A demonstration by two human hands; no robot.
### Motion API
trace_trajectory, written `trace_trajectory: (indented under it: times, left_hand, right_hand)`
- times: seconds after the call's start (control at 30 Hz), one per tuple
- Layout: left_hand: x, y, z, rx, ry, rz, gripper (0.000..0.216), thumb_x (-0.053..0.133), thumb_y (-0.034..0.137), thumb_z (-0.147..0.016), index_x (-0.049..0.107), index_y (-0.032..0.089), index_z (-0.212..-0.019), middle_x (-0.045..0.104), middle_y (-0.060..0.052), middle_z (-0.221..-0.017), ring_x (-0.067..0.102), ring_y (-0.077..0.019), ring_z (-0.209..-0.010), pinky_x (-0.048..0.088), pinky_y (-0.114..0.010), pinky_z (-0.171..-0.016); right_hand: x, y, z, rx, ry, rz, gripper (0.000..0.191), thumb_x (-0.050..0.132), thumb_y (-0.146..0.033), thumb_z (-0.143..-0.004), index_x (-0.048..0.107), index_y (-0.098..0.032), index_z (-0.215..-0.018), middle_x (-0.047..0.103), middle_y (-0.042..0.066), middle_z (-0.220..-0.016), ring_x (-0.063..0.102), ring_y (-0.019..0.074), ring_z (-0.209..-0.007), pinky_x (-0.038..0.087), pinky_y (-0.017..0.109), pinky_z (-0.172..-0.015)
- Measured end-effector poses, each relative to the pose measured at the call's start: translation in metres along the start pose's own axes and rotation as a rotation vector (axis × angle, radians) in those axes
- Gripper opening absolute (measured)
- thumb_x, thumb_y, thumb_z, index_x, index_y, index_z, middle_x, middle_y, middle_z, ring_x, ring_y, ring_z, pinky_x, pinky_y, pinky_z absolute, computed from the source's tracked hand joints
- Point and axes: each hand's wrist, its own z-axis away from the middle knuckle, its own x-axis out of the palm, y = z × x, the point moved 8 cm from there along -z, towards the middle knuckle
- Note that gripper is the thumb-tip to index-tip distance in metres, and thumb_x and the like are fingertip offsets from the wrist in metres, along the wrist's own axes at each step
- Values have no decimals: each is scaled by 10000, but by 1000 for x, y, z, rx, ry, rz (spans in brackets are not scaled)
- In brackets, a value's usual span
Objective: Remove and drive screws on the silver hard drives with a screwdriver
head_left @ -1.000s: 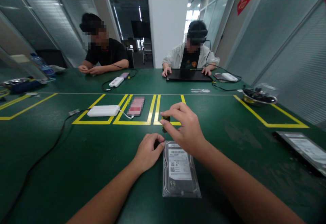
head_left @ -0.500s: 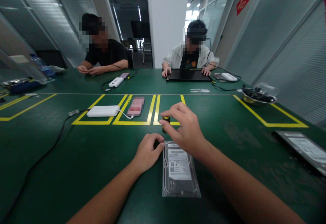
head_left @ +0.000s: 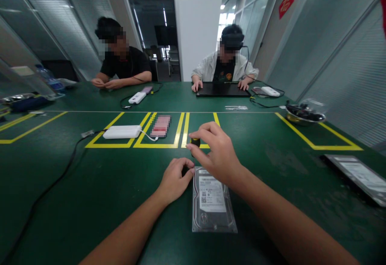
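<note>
A silver hard drive point(head_left: 213, 202) with a white label lies flat on the green table point(head_left: 90, 192) in front of me. My right hand point(head_left: 215, 152) is above the drive's far left corner, with its fingers pinched round the black and yellow handle of a small screwdriver point(head_left: 195, 141) that stands upright. My left hand point(head_left: 175, 178) rests curled at the drive's far left corner, its fingertips pressed against the edge.
A white power bank point(head_left: 122, 132) and a phone point(head_left: 161, 125) lie inside yellow floor marks. A second drive point(head_left: 357, 176) lies at the right. A metal bowl point(head_left: 305, 114) stands far right. Two people sit across the table; a black cable point(head_left: 51, 184) runs left.
My right hand has turned slightly on the screwdriver handle, with its fingers shifting round it. My left hand and the drive have stayed put.
</note>
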Motion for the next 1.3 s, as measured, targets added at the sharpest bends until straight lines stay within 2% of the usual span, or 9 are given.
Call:
trace_trajectory:
  times: [0.23, 0.47, 0.6, 0.77, 0.9, 1.03, 1.13, 1.2, 1.3]
  left_hand:
    - [-1, 0, -1, 2, -9, 9, 48, 579, 228, -868, 611, 195, -880, 646, -15, -890, 554, -231, -885, 408, -352, -809]
    - [-2, -1, -1, -17, 3, 36, 49, 589, 241, -864, 580, 197, -884, 641, -16, -904, 562, -225, -896, 417, -351, -813]
    - [-1, -4, 1, -25, 15, 60, 74, 590, 252, -871, 560, 200, -915, 632, -17, -918, 571, -213, -895, 436, -337, -797]
    - [0, -7, 1, -20, 24, 82, 95, 586, 254, -875, 546, 198, -940, 622, -26, -940, 576, -208, -904, 456, -339, -804]
    - [-5, 2, 4, 4, 65, 44, 91, 569, 235, -872, 549, 189, -948, 608, -46, -956, 559, -229, -922, 448, -379, -829]
    - [-16, 42, 15, 232, 119, -78, 73, 515, 229, -909, 564, 182, -935, 609, -67, -963, 546, -250, -964, 439, -409, -852]
    - [-7, 77, 31, 448, -101, -78, 185, 561, 283, -902, 601, 187, -1055, 633, -78, -1073, 558, -254, -1049, 434, -426, -944]
    - [6, 96, 45, 581, -304, -100, 389, 630, 367, -868, 583, 185, -1209, 624, -91, -1220, 537, -270, -1178, 384, -438, -1060]
    - [19, 108, 59, 652, -454, -171, 726, 655, 546, -828, 475, 137, -1400, 509, -153, -1432, 440, -315, -1341, 282, -469, -1170]
  right_hand:
    - [6, 0, 0, 1, -104, 37, 173, 643, -173, -884, 633, -148, -1055, 601, 49, -1024, 542, 180, -965, 441, 311, -845]
    - [0, -3, 1, -26, -38, 3, 385, 666, -145, -852, 563, -120, -1222, 608, 42, -1045, 550, 145, -900, 460, 272, -813]
    - [-34, -9, -8, 1, 51, 30, 369, 691, -181, -843, 588, -118, -1192, 601, 25, -943, 536, 127, -785, 461, 257, -722]
    - [-92, -16, -12, -53, 86, 307, 144, 677, -207, -865, 657, -150, -996, 594, 38, -925, 547, 135, -750, 460, 269, -693]
    - [-110, 6, 19, -68, -35, 518, 113, 643, -253, -899, 608, -149, -923, 599, 49, -928, 578, 167, -804, 474, 290, -718]
    - [-112, 44, 77, -35, -167, 727, 199, 487, -318, -998, 551, -140, -937, 586, 87, -996, 599, 198, -863, 498, 301, -708]
    - [-113, 64, 118, -27, -214, 887, 246, 406, -324, -1032, 523, -141, -915, 579, 99, -1003, 604, 192, -798, 495, 292, -630]
    - [-113, 74, 140, -14, -242, 937, 270, 371, -330, -1041, 515, -141, -912, 569, 93, -965, 600, 185, -746, 495, 288, -594]
    - [-112, 83, 163, 34, -273, 937, 303, 329, -351, -1046, 509, -144, -919, 555, 86, -928, 594, 177, -701, 506, 287, -574]
